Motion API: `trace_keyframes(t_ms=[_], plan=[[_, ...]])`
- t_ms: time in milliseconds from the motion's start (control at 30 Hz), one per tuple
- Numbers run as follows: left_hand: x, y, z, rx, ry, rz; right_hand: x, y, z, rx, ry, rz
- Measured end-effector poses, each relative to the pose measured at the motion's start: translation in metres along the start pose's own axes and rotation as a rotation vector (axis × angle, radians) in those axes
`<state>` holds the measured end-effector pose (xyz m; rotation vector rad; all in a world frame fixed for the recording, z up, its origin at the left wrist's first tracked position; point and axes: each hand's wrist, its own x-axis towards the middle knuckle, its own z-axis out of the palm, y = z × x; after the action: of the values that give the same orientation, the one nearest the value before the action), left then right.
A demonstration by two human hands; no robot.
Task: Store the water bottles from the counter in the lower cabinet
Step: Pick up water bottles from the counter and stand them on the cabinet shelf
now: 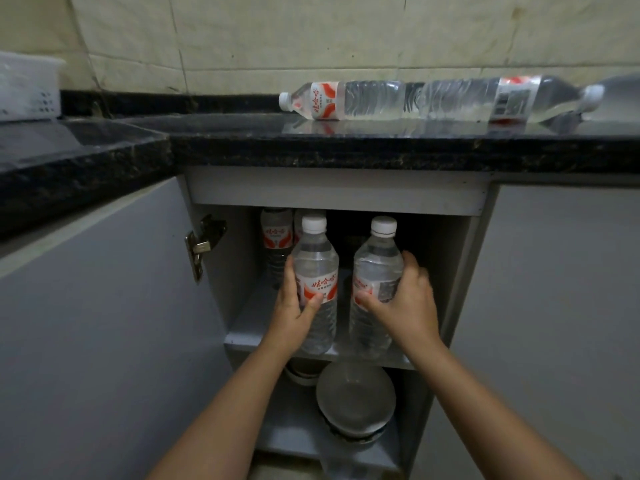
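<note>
The lower cabinet stands open, and its grey shelf (249,327) holds clear water bottles with white caps and red-white labels. My left hand (292,313) grips one upright bottle (317,268) at the shelf's front. My right hand (405,299) grips a second upright bottle (375,268) just to its right. Two more bottles (277,240) stand at the back left of the shelf, partly hidden. On the black counter (346,147) above, one bottle (346,100) lies on its side, a second (502,98) lies to its right, and part of a third (620,95) shows at the frame's edge.
The cabinet door (104,323) hangs open to the left on a metal hinge (202,244). Stacked bowls (355,400) sit on the compartment below the shelf. A white perforated basket (27,88) stands on the counter at far left. A closed grey door (561,306) is to the right.
</note>
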<state>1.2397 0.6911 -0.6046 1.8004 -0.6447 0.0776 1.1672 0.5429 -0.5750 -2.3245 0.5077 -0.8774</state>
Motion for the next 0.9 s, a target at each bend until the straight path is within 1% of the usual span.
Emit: trace_keyframes(t_ms=[67, 100, 200, 233, 267, 300, 333, 367, 467, 500, 533, 567, 633, 733, 833, 900], plan=[[-0.002, 0.001, 0.001, 0.014, 0.029, 0.008, 0.002, -0.003, -0.001, 0.074, -0.013, -0.047], [-0.003, 0.001, 0.002, 0.020, 0.036, 0.012, 0.005, -0.004, -0.003, 0.161, -0.058, -0.059], [-0.002, 0.001, 0.001, 0.042, 0.028, 0.012, 0.017, -0.004, -0.013, 0.379, -0.345, -0.054], [0.000, 0.001, -0.001, 0.047, 0.019, 0.012, 0.022, -0.003, -0.015, 0.407, -0.415, -0.041], [0.001, 0.000, -0.004, 0.048, 0.007, 0.008, 0.024, -0.003, -0.015, 0.425, -0.447, -0.021], [0.002, -0.001, -0.005, 0.050, -0.004, 0.005, 0.025, -0.004, -0.015, 0.431, -0.444, -0.009], [0.003, -0.001, -0.006, 0.065, -0.007, 0.008, 0.024, -0.006, -0.012, 0.427, -0.404, -0.014], [0.002, -0.001, -0.006, 0.097, 0.011, 0.015, 0.023, -0.008, -0.009, 0.400, -0.321, -0.030], [0.000, 0.006, -0.003, 0.216, 0.198, 0.048, 0.016, -0.019, -0.001, 0.208, 0.005, -0.004], [0.002, 0.010, -0.003, 0.237, 0.262, 0.059, 0.016, -0.023, 0.000, 0.130, 0.065, 0.013], [0.004, 0.015, -0.005, 0.244, 0.309, 0.059, 0.016, -0.027, 0.001, 0.056, 0.089, 0.017], [0.008, 0.019, -0.007, 0.244, 0.336, 0.044, 0.018, -0.029, 0.002, -0.006, 0.089, 0.013], [0.016, 0.027, -0.010, 0.279, 0.335, 0.015, 0.021, -0.030, 0.002, -0.066, 0.054, -0.001], [0.023, 0.033, -0.014, 0.320, 0.269, 0.029, 0.028, -0.024, -0.005, -0.039, -0.025, -0.011], [0.024, 0.032, -0.021, 0.221, 0.178, 0.061, 0.039, -0.018, -0.018, 0.024, -0.189, -0.052], [0.022, 0.029, -0.026, 0.140, 0.151, 0.038, 0.045, -0.015, -0.028, 0.060, -0.310, -0.079]])
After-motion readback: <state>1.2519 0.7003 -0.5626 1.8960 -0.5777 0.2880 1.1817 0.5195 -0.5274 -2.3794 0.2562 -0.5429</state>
